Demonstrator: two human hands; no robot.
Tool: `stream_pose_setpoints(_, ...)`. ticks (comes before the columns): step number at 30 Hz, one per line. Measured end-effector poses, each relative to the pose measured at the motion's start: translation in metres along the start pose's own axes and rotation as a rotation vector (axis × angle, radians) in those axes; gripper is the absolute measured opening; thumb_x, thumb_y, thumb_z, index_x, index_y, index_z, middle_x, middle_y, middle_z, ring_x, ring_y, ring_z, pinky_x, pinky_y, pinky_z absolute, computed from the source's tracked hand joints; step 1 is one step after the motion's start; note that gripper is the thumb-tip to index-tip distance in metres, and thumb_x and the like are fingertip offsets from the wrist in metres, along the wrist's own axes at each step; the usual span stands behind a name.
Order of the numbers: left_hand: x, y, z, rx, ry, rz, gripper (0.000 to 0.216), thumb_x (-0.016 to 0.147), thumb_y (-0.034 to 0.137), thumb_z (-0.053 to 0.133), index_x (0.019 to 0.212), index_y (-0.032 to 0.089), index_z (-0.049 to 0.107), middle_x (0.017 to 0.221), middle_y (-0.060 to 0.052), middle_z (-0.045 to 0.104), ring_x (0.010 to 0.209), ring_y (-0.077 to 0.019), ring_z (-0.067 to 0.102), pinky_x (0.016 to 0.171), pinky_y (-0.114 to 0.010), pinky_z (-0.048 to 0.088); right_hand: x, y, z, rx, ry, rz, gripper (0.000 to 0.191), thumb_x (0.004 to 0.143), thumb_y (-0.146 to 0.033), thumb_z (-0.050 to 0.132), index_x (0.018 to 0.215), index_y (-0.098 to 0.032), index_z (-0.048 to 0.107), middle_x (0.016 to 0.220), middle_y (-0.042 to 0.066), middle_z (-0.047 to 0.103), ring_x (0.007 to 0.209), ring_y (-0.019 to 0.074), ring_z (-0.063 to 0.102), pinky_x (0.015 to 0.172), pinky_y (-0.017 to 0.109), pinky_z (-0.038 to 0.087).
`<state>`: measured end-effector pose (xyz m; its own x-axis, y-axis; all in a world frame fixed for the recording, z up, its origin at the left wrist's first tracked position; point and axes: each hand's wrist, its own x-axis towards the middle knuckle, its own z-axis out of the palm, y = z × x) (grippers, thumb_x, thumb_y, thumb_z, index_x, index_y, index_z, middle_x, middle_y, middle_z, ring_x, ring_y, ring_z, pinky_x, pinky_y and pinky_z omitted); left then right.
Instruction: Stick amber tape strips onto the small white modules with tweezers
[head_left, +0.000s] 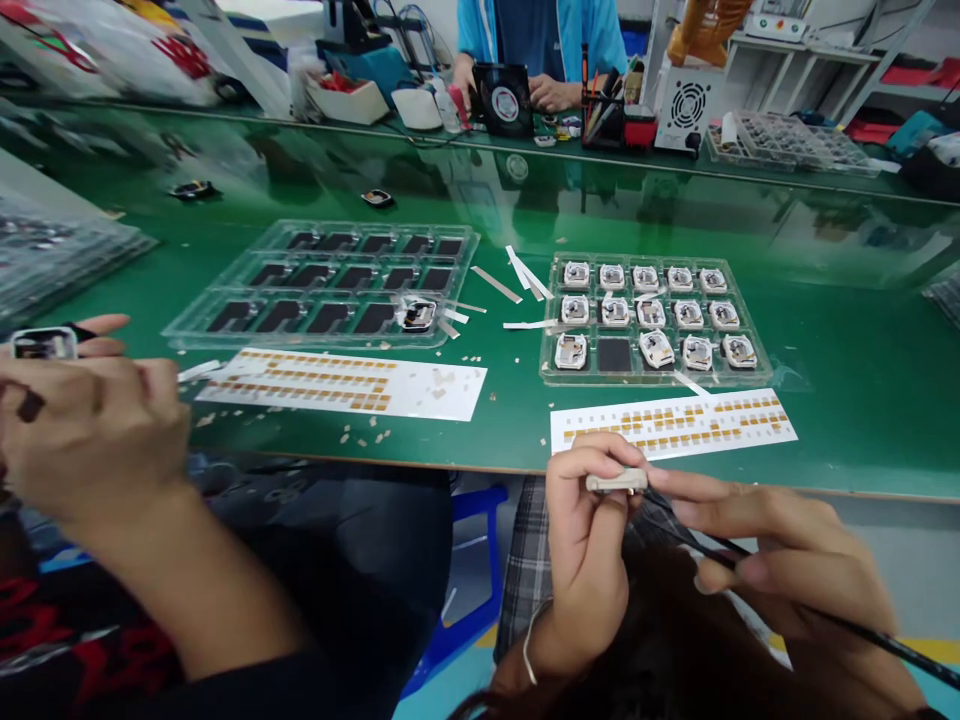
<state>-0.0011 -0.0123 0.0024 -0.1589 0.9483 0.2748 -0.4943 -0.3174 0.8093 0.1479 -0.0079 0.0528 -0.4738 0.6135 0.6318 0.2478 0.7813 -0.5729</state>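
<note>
My left hand point(589, 540) pinches a small pale watch case point(616, 481) edge-on between thumb and fingers, just in front of the table edge. My right hand point(787, 545) holds black tweezers point(720, 550), their tips against the right end of the case; contact there is hard to make out. Beyond my hands lies a white sheet point(780, 425) with rows of amber stickers. Behind it, a clear tray point(652, 383) holds several white watch cases point(697, 352). One pocket point(615, 356) shows only a dark pad. Dark hair covers part of the lower view.
At left, a co-worker's hand point(97, 430) holds a watch piece point(43, 344). Another clear tray point(307, 343) and sticker sheet point(442, 400) lie there. Paper strips point(525, 275) and scraps are scattered between the trays. Opposite, a person point(540, 40) handles a black fan point(504, 100).
</note>
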Motion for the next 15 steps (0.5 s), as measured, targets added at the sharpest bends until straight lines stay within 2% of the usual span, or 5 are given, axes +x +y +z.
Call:
stream_pose_setpoints(3, 0.000, 0.001, 0.002, -0.024, -0.003, -0.021, 0.026, 0.092, 0.006, 0.043, 0.102, 0.028, 0.052, 0.103, 0.000, 0.052, 0.089, -0.0127, 0.055, 0.073, -0.022, 0.046, -0.006, 0.000, -0.002, -0.006, 0.035, -0.009, 0.016, 0.092, -0.009, 0.053, 0.096, -0.024, 0.055, 0.104, 0.007, 0.072, 0.113, 0.0247, 0.065, 0.082, 0.037, 0.062)
stream_pose_setpoints(7, -0.002, 0.004, 0.003, -0.009, 0.012, -0.022, 0.028, 0.089, 0.005, 0.044, 0.103, 0.028, 0.054, 0.102, -0.001, 0.055, 0.094, -0.0147, 0.054, 0.081, -0.025, 0.044, -0.014, 0.006, 0.002, 0.000, 0.101, -0.013, 0.022, 0.091, -0.005, 0.053, 0.096, -0.026, 0.056, 0.108, 0.005, 0.072, 0.106, 0.0232, 0.068, 0.082, 0.039, 0.063)
stream_pose_setpoints(11, -0.004, 0.006, 0.002, -0.050, -0.002, -0.032, 0.037, 0.081, 0.001, 0.045, 0.107, 0.027, 0.053, 0.106, -0.002, 0.056, 0.095, -0.0152, 0.053, 0.081, -0.025, 0.044, -0.019, 0.015, 0.007, 0.022, 0.073, -0.027, 0.024, 0.089, -0.007, 0.056, 0.099, -0.028, 0.059, 0.110, 0.005, 0.072, 0.106, 0.0235, 0.068, 0.082, 0.039, 0.063)
stream_pose_setpoints(15, -0.004, 0.005, 0.002, -0.033, -0.029, -0.007, 0.044, 0.081, -0.003, 0.042, 0.109, 0.029, 0.053, 0.108, -0.001, 0.055, 0.097, -0.0135, 0.053, 0.080, -0.022, 0.045, -0.024, 0.020, 0.010, 0.024, 0.047, 0.031, 0.027, 0.090, -0.007, 0.053, 0.106, -0.029, 0.059, 0.115, 0.005, 0.071, 0.109, 0.0219, 0.067, 0.083, 0.037, 0.062)
